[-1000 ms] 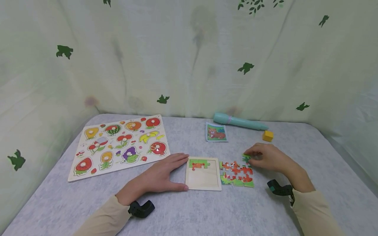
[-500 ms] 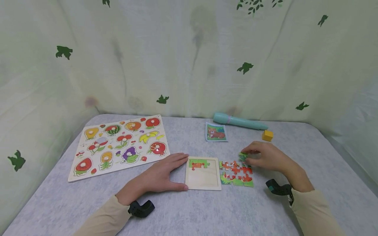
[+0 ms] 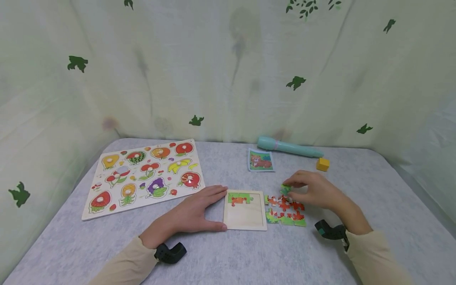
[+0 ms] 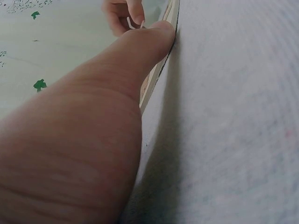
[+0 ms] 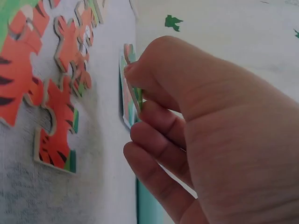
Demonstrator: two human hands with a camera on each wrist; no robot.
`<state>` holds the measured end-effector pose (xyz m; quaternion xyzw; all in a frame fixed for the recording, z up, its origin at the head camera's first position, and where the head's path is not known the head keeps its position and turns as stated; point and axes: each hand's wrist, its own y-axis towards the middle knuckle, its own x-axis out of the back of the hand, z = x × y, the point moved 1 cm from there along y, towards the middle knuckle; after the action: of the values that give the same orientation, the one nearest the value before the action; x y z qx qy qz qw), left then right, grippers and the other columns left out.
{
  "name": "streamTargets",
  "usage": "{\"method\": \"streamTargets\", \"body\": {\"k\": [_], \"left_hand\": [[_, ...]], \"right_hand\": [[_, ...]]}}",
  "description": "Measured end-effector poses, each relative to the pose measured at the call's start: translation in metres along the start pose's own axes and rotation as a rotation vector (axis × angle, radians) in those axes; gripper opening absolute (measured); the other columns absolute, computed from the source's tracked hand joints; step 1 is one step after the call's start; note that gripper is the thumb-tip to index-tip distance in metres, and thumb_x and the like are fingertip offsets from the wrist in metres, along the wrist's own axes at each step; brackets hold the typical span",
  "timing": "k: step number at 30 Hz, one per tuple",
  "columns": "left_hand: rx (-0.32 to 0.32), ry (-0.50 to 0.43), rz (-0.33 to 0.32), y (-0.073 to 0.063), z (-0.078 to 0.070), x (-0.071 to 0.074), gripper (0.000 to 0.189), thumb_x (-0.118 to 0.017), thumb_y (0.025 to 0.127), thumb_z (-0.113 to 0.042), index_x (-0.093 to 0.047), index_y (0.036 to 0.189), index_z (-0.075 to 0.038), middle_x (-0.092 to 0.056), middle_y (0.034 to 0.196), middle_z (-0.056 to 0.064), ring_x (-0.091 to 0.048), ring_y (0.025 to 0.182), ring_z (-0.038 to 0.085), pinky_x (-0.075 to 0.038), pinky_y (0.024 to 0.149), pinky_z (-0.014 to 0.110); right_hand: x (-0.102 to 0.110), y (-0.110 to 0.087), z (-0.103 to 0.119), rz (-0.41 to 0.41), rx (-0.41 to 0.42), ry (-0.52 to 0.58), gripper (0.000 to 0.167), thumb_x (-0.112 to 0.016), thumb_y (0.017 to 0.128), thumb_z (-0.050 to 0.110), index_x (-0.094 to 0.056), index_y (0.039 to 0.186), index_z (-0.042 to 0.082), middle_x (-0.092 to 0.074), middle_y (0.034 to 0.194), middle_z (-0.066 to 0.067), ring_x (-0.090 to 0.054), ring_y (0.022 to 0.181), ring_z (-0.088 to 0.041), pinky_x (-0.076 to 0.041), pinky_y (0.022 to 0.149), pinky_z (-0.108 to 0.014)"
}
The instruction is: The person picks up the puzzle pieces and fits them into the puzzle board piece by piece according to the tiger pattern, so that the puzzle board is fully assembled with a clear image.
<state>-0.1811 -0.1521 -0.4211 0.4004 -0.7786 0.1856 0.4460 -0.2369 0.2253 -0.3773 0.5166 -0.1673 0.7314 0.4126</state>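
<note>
My right hand (image 3: 313, 190) pinches a green puzzle piece (image 3: 285, 189) between thumb and fingertips, above the back of the loose pieces. Its thin edge shows between the fingers in the right wrist view. Several orange and green puzzle pieces (image 3: 284, 206) lie on the table beside the tray. Fingers straight and spread from the thumb, my left hand (image 3: 194, 209) touches the left side of the square wooden puzzle tray (image 3: 246, 217). Joined green and orange pieces (image 3: 240, 198) sit in that tray's upper left. The left wrist view shows the left thumb (image 4: 161, 35) at the tray's edge.
A fruit puzzle board (image 3: 142, 178) lies at the left. Behind the tray is a picture card (image 3: 261, 160). A teal microphone-shaped object (image 3: 290, 147) and a yellow cube (image 3: 323, 164) lie at the back right. A pale curtain (image 3: 228, 71) hangs behind the table.
My right hand has moved left with the puzzle piece, from the far right of the loose pieces to over their back middle. The left hand and tray have stayed put.
</note>
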Motion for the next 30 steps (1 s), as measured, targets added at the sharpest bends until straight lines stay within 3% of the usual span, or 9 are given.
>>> {"method": "streamTargets", "body": {"k": [12, 30], "left_hand": [[0.003, -0.004, 0.006, 0.0, 0.001, -0.001, 0.099, -0.072, 0.083, -0.071, -0.041, 0.16, -0.017, -0.036, 0.165, -0.005, -0.031, 0.154, 0.021, -0.034, 0.121, 0.052], [0.006, 0.001, 0.007, 0.0, 0.003, -0.002, 0.1, -0.07, 0.083, -0.073, -0.04, 0.16, -0.017, -0.035, 0.166, -0.006, -0.03, 0.155, 0.021, -0.033, 0.122, 0.052]], "right_hand": [[-0.014, 0.005, 0.014, -0.071, 0.112, -0.004, 0.024, -0.081, 0.085, 0.014, -0.079, 0.109, 0.013, -0.072, 0.105, 0.006, -0.067, 0.091, -0.013, -0.06, 0.08, -0.034], [-0.041, 0.012, 0.034, -0.161, 0.197, -0.047, 0.023, -0.081, 0.084, 0.016, -0.078, 0.106, 0.011, -0.071, 0.104, 0.001, -0.069, 0.085, -0.012, -0.06, 0.07, -0.028]]}}
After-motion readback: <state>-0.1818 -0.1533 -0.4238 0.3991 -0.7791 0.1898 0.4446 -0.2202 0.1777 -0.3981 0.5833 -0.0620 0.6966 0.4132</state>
